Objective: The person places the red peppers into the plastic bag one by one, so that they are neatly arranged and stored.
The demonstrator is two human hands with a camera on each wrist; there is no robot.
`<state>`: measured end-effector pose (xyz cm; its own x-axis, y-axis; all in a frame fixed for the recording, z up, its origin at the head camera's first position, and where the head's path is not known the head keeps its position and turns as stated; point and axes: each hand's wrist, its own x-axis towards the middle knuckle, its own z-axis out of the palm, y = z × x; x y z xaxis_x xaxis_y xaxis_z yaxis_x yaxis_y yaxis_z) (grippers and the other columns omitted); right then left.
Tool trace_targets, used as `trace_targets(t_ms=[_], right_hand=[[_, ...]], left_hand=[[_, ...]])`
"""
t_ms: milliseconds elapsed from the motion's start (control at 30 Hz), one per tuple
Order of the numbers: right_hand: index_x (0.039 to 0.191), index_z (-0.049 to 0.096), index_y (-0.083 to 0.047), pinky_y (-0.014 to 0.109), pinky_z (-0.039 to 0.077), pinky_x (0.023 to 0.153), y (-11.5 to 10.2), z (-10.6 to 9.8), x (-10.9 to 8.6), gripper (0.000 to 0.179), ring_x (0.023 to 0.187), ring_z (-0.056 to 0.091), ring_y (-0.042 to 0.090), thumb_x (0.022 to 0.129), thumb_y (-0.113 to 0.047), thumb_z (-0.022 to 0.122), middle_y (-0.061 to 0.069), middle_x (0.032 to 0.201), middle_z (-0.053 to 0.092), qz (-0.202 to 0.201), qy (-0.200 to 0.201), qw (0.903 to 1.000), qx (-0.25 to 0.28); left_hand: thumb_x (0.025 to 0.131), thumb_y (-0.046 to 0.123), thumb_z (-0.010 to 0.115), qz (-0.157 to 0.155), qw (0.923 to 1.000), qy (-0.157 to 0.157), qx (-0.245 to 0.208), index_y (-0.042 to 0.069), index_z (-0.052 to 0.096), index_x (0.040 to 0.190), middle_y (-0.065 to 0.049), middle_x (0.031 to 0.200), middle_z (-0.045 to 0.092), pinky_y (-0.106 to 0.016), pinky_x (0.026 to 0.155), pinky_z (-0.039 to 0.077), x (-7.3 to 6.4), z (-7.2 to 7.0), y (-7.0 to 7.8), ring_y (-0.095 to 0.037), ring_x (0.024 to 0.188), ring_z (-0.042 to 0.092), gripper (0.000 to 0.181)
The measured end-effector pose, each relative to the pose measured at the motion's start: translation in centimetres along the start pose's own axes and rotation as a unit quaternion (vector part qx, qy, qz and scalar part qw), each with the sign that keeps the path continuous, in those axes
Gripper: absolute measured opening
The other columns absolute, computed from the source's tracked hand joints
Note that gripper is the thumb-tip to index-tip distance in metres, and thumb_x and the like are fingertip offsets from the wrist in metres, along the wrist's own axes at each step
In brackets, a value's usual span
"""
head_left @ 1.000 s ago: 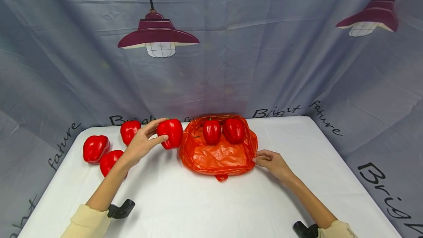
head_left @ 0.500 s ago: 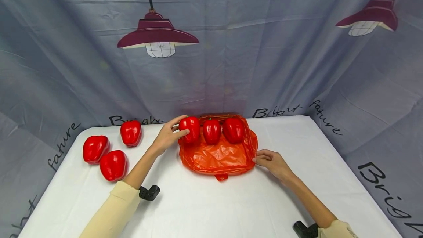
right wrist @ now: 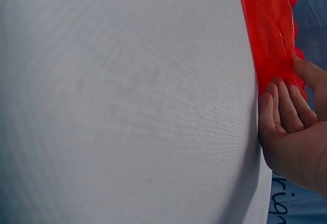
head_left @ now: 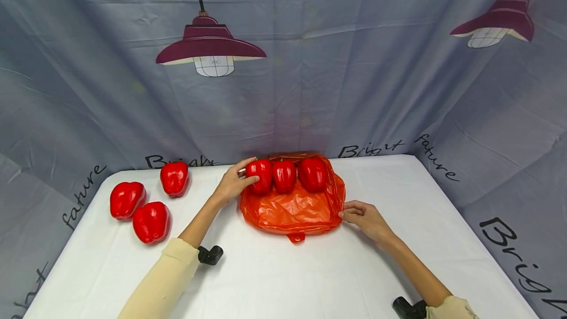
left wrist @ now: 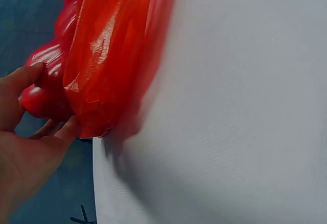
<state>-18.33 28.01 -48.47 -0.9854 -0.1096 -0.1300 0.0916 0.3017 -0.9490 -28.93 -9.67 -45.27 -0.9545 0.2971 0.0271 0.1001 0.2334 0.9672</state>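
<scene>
A red plastic bag (head_left: 296, 210) lies spread on the table, its mouth facing up. In its back part two red bell peppers (head_left: 312, 175) sit side by side. At their left, my left hand (head_left: 232, 181) grips a third bell pepper (head_left: 261, 177), thumb on the near side; it stands against the middle pepper, inside the bag's left rim. The left wrist view shows that pepper (left wrist: 43, 99) between thumb and fingers, beside the bag wall (left wrist: 110, 55). My right hand (head_left: 365, 218) pinches the bag's right rim; the right wrist view shows its fingers (right wrist: 288, 109) at the red plastic.
Three more red bell peppers (head_left: 152, 222) lie loose on the left of the white table (head_left: 283, 279). A grey curtain (head_left: 283, 102) with printed lamps hangs right behind the table's back edge.
My left hand has carried the bell pepper rightward from beside the bag to a spot inside it, next to the other two. The right hand has stayed at the rim.
</scene>
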Motion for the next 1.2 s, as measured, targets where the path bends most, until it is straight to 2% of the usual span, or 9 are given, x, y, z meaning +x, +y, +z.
trace_targets(t_ms=[167,567,767,967,1200], right_hand=[[0.119,0.063,0.007,0.022,0.05,0.084,-0.1,0.0,-0.1,0.036,0.094,0.064,0.019,0.094,-0.017,0.071,0.012,0.102,0.07,0.002,0.001,1.0,0.0],[0.119,0.063,0.007,0.022,0.05,0.084,-0.2,-0.1,-0.1,0.036,0.094,0.064,0.017,0.094,-0.017,0.071,0.011,0.102,0.071,0.005,0.002,1.0,-0.007],[0.12,0.062,0.007,0.022,0.049,0.085,-0.2,-0.1,0.0,0.037,0.094,0.065,0.017,0.094,-0.017,0.071,0.011,0.103,0.071,0.004,0.0,1.0,-0.008],[0.119,0.062,0.008,0.021,0.049,0.085,-0.3,-0.2,-0.1,0.037,0.094,0.065,0.017,0.093,-0.017,0.072,0.012,0.102,0.071,0.002,0.002,1.0,-0.001],[0.12,0.062,0.008,0.022,0.049,0.085,-0.2,-0.1,-0.1,0.037,0.095,0.065,0.017,0.094,-0.017,0.071,0.011,0.103,0.071,0.004,0.0,1.0,-0.004]], left_hand=[[0.093,0.005,0.068,-0.005,0.9999,0.001,0.011,0.008,0.044,0.151,-0.019,0.153,0.038,-0.049,0.1,0.048,0.2,0.4,-0.5,-0.04,0.132,0.047,0.062],[0.094,0.011,0.069,0.001,0.996,0.012,0.089,0.011,0.044,0.151,-0.018,0.153,0.041,-0.05,0.103,0.045,0.2,1.1,-0.6,-0.038,0.132,0.047,0.063],[0.093,0.012,0.069,0.002,0.9972,0.011,0.073,0.012,0.039,0.154,-0.018,0.152,0.042,-0.05,0.104,0.044,0.3,0.9,-0.4,-0.039,0.132,0.047,0.068],[0.095,0.014,0.068,0.006,0.997,0.006,0.076,0.011,0.034,0.156,-0.023,0.154,0.035,-0.05,0.108,0.04,-0.3,-0.2,0.3,-0.041,0.136,0.042,0.07],[0.097,0.016,0.065,0.031,0.9966,0.017,0.074,0.01,0.037,0.155,-0.022,0.152,0.039,-0.053,0.109,0.037,-2.3,-3.1,1.1,-0.04,0.138,0.039,0.064]])
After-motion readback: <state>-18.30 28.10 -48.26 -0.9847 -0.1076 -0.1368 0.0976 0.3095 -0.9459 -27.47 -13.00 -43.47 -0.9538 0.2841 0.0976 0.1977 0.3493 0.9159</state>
